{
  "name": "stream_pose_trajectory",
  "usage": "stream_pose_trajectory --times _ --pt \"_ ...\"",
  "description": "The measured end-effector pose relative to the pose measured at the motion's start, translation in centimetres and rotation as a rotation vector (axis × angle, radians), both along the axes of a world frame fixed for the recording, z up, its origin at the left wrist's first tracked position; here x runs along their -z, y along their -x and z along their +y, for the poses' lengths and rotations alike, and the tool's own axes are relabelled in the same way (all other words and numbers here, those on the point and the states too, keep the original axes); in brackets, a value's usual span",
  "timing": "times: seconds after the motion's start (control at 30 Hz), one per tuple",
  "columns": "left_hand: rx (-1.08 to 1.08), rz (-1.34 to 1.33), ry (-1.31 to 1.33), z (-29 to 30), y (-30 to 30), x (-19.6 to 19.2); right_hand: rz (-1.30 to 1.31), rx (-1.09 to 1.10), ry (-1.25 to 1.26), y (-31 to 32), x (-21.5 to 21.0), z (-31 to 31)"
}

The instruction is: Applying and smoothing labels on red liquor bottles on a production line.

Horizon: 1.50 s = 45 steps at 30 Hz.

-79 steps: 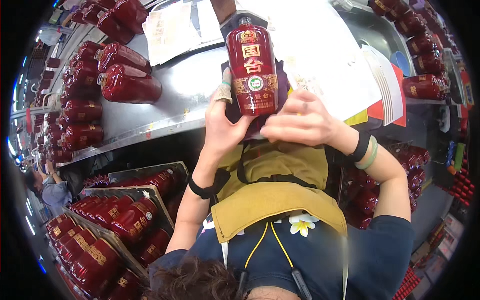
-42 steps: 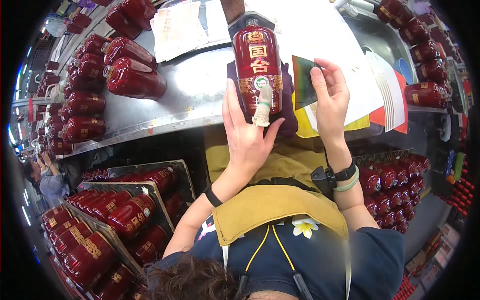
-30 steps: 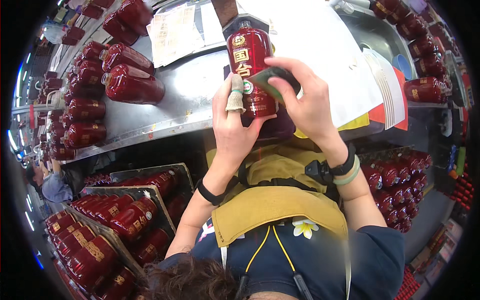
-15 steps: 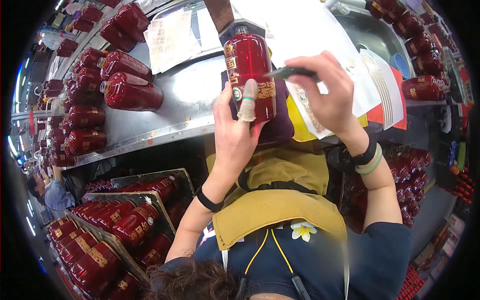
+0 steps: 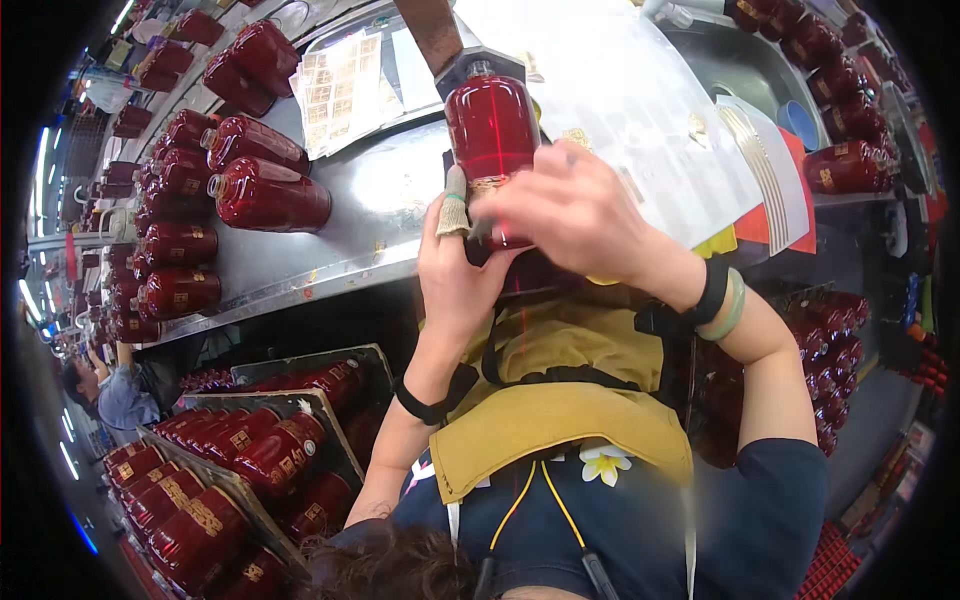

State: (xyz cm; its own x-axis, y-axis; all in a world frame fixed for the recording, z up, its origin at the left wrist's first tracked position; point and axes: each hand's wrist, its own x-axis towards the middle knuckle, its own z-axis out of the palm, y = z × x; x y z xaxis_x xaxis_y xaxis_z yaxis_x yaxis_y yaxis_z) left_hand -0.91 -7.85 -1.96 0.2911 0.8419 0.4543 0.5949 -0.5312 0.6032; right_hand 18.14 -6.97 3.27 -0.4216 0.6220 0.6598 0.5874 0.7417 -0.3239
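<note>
A deep red glass bottle (image 5: 492, 125) lies with its clear neck away from me, against a metal holder (image 5: 480, 62). A red light cross falls on its plain upper side, and gold decoration shows near its base. My left hand (image 5: 452, 285) is closed round the near left of the bottle, a fabric cover (image 5: 454, 215) on one finger. Over the lower part of the bottle reaches my right hand (image 5: 590, 215), its curled fingers smeared by motion. A dark edge shows under those fingertips, apparently the blade-like tool, mostly hidden.
Several red bottles (image 5: 272, 195) lie on the metal table's left. Gold label sheets (image 5: 343, 90) lie at the back; white sheets (image 5: 640, 100) cover the right, near a sink (image 5: 745, 75). Crates of bottles (image 5: 300, 400) stand below left. Another person (image 5: 118, 392) works far left.
The bottle has turned, so its gold lettering no longer faces up. My right hand has moved left and down onto it. The dark tool it held is now mostly hidden.
</note>
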Motion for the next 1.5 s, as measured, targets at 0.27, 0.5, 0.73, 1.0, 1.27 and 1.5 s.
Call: stream_pose_trajectory --times 0.27,0.5,0.73,1.0,1.27,1.5 --pt "0.142 0.006 0.034 1.1 1.4 2.1 -0.088 -0.126 -0.144 0.0 0.5 -0.6" --pt "0.021 -0.087 -0.051 0.0 -0.4 0.0 0.048 0.183 -0.192 -1.9 2.3 1.9" --pt "0.068 -0.092 0.031 0.2 0.4 0.4 0.397 0.25 0.007 -2.4 1.4 0.7" --pt "0.042 0.271 0.051 -1.0 -2.4 -2.6 0.523 0.411 0.032 -2.6 1.5 0.8" --pt "-0.026 -0.154 0.121 -0.5 -0.3 1.5 0.088 -0.005 -0.082 -1.4 2.1 -1.8" --pt "-0.07 -0.268 0.281 0.8 0.1 1.5 0.068 0.275 -0.199 -2.8 0.9 2.9"
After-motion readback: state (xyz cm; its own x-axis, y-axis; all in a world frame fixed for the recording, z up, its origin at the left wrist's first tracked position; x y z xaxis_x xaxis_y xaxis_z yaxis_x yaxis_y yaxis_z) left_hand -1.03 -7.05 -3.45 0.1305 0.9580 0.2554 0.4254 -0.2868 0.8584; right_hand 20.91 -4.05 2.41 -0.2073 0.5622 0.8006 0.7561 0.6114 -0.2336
